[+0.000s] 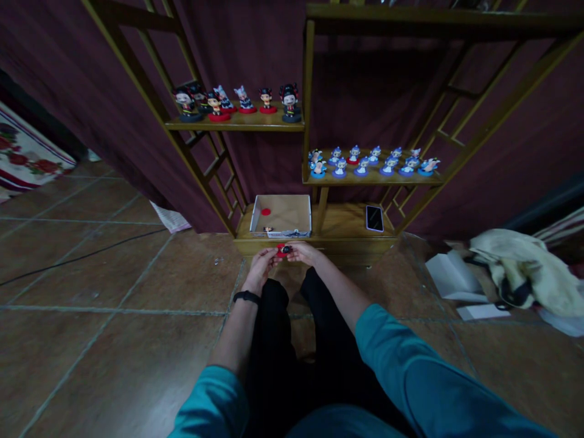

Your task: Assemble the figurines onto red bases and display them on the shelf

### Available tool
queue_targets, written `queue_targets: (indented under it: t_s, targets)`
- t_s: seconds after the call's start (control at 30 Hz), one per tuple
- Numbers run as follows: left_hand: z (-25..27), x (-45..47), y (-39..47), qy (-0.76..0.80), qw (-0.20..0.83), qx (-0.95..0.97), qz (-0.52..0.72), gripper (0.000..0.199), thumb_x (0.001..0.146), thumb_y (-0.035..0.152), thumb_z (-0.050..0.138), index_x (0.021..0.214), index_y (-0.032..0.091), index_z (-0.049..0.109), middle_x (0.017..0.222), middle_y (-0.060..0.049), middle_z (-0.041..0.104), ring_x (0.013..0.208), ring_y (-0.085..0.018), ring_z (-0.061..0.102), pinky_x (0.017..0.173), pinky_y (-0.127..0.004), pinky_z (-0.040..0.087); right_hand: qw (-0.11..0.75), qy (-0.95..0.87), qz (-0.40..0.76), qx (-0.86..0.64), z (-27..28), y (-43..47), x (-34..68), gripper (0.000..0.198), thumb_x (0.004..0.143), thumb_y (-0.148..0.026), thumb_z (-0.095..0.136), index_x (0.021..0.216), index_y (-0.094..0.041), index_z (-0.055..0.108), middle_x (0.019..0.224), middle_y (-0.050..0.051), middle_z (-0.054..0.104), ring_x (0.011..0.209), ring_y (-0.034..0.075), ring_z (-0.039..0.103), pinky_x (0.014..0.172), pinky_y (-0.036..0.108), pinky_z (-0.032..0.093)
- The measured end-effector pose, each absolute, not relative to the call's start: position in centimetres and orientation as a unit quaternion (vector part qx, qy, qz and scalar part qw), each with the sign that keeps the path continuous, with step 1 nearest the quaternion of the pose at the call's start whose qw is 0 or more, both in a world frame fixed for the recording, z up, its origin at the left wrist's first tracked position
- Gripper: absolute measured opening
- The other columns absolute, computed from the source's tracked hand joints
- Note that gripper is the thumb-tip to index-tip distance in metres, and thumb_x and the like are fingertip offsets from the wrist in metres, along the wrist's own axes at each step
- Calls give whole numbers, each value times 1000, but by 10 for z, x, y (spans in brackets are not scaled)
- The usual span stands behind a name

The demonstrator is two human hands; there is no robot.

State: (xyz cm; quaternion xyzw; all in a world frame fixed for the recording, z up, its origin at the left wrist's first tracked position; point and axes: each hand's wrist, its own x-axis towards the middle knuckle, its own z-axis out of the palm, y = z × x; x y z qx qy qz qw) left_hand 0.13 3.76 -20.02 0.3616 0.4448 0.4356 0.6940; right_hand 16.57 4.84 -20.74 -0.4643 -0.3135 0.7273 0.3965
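In front of my knees, my left hand (261,265) pinches a round red base (280,252) by its edge. My right hand (303,252) grips a small dark-haired figurine (287,249) against that base. Whether the two are joined is too small to tell. Just beyond my hands, an open shallow cardboard box (292,210) stands on the lowest shelf. A loose red disc (266,212) lies inside it, and a small figurine (267,229) lies near its front wall.
Several figurines on red or dark bases (246,109) stand on the upper left shelf (246,126). Bluish-white figurines (363,166) fill the right shelf (374,180). A phone (375,218) lies at lower right. Cloth (529,267) and white boxes (451,277) sit on the floor; a cable (91,255) runs left.
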Motion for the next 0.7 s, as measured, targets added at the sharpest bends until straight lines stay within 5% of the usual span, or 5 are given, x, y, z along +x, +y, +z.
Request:
queue_targets:
  t_s: [0.3, 0.57, 0.7]
  targets:
    - [-200, 5, 37, 455, 686, 365, 435, 20, 59, 20, 71, 71, 13, 57, 63, -5, 65, 60, -15, 64, 51, -20, 46, 406, -295, 732, -460, -208, 48, 165, 11, 80, -25, 54, 86, -16, 57, 66, 0, 61, 51, 8, 55, 58, 23, 53]
    - [-202, 6, 37, 458, 661, 357, 475, 19, 59, 17, 71, 68, 13, 54, 61, -3, 64, 62, -16, 65, 56, -22, 50, 404, -289, 768, -405, -197, 45, 165, 36, 82, -46, 45, 92, -14, 59, 80, 8, 65, 70, 15, 64, 68, 29, 53]
    - [-203, 7, 37, 456, 655, 355, 487, 20, 59, 15, 71, 65, 14, 52, 63, -4, 65, 65, -17, 66, 60, -25, 52, 400, -305, 767, -398, -196, 44, 165, 30, 83, -40, 47, 98, -17, 58, 90, 8, 65, 74, 15, 64, 72, 29, 52]
